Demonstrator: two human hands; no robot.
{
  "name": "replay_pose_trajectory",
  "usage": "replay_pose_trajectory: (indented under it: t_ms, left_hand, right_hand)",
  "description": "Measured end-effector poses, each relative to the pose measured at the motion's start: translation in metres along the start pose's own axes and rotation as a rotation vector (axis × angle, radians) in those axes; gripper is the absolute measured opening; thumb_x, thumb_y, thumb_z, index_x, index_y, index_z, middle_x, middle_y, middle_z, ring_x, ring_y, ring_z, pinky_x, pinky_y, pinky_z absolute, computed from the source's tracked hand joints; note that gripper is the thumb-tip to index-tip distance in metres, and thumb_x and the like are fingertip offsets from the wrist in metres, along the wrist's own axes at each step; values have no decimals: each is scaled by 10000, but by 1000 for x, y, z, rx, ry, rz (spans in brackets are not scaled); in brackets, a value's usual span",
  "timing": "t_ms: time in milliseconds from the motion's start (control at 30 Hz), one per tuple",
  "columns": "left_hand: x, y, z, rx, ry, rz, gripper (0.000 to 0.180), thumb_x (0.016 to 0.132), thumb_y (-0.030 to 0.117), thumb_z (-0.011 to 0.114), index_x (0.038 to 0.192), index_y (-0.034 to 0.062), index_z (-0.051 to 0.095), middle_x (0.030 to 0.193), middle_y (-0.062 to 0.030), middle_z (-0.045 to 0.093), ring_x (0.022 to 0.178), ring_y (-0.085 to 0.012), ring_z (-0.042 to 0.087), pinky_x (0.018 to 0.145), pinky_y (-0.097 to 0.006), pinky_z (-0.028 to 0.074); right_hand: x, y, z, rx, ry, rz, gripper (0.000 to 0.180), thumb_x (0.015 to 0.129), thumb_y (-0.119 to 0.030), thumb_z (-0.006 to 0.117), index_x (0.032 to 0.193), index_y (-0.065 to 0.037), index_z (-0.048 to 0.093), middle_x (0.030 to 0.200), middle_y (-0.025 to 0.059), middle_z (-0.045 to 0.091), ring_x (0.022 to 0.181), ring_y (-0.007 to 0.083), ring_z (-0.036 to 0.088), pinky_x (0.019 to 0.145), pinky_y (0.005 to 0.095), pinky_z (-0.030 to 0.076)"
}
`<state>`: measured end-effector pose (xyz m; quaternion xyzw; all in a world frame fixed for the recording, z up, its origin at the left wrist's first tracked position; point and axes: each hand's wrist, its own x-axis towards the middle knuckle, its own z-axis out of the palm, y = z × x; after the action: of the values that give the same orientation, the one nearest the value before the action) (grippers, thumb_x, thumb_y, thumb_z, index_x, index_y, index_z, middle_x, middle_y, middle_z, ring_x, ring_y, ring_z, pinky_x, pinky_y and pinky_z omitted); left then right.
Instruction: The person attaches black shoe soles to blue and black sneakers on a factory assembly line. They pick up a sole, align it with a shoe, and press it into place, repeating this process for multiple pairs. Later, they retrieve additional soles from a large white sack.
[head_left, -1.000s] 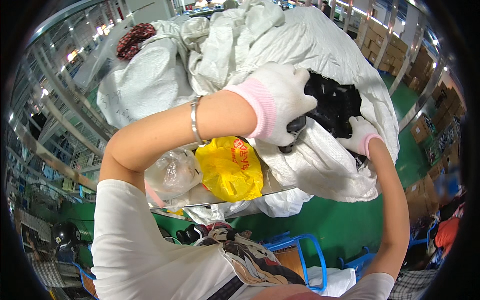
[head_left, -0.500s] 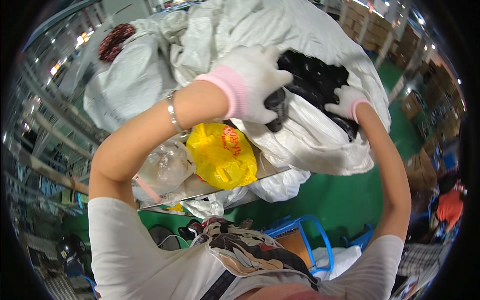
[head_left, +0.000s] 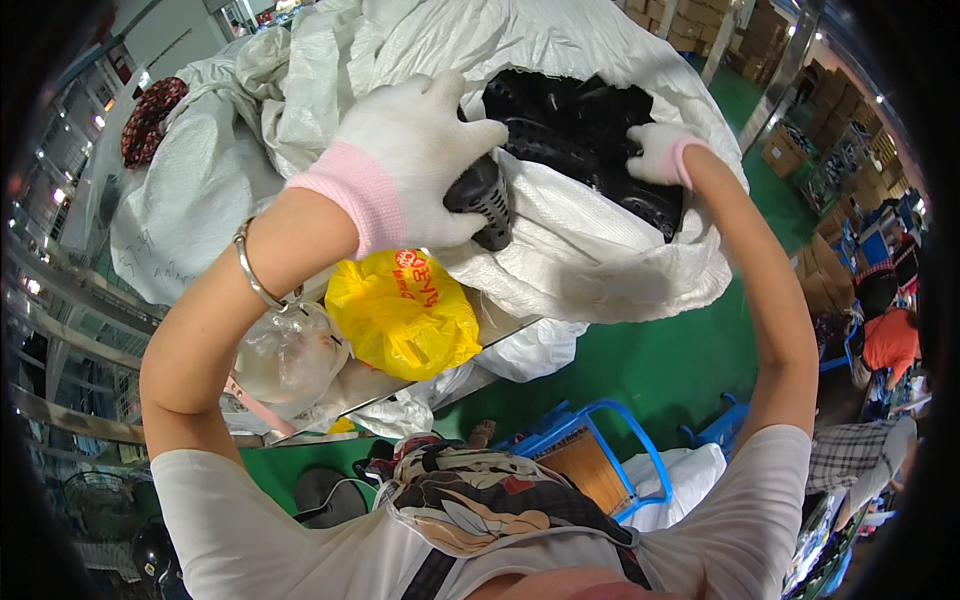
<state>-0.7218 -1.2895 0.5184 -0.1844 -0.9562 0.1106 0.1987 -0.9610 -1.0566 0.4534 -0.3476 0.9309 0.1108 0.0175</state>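
My left hand, in a white glove with a pink cuff, is closed on a black, perforated plastic shell with a rounded end. It is over the near lip of a large white woven sack. Inside the sack's mouth lie several similar black plastic pieces, partly overlapping. My right hand, gloved the same way, rests at the right side of the mouth. Its fingers are apart and touch the black pieces; their tips are partly hidden among them.
A yellow plastic bag and a clear plastic bag lie on the table's near side. A blue-framed stool stands below on the green floor. Cardboard boxes are stacked at right. Another person in red is at far right.
The view has shifted, so the sack and bags appear further left. My left hand still holds the black shell, now more visible. My right hand stays at the sack's mouth.
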Motion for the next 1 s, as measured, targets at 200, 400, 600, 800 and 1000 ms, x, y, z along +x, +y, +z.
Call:
replay_pose_trajectory:
  t_ms: [200,400,600,800,1000]
  left_hand:
    - [5,-3,-2,-12,-37,-15,577,612,336,732,1145,151,612,949,-160,499,886,-332,555,767,-409,481]
    - [4,-10,-2,-63,-34,-17,591,591,349,732,1137,155,615,944,-163,500,875,-334,556,755,-408,479]
    - [0,-19,-2,-116,-3,12,605,576,350,736,1134,149,614,943,-160,494,867,-332,554,751,-401,476]
    - [7,-35,-1,-203,-77,-22,639,566,328,750,1155,131,603,999,-174,505,911,-350,553,788,-392,475]
    - [15,-36,-11,-191,-82,-14,674,560,351,764,1169,112,600,978,-174,514,868,-346,572,765,-389,484]
  right_hand:
    - [27,8,-45,625,-42,177,579,722,-90,579,1295,-71,501,1077,239,630,928,304,652,815,376,515]
    - [87,35,-69,-46,123,263,493,757,-20,587,1240,-118,557,1260,124,569,1088,297,581,921,355,478]
    - [95,89,-111,-520,772,42,428,774,-242,611,1177,-99,581,1201,197,561,1156,353,511,1016,417,390]
    - [101,88,-143,-352,827,-118,661,659,-190,681,1278,-49,497,1288,207,503,1271,362,393,1083,399,307]
    - [93,40,-162,-320,946,-52,513,697,-123,646,1190,-27,544,1264,204,527,1232,341,445,1041,373,366]
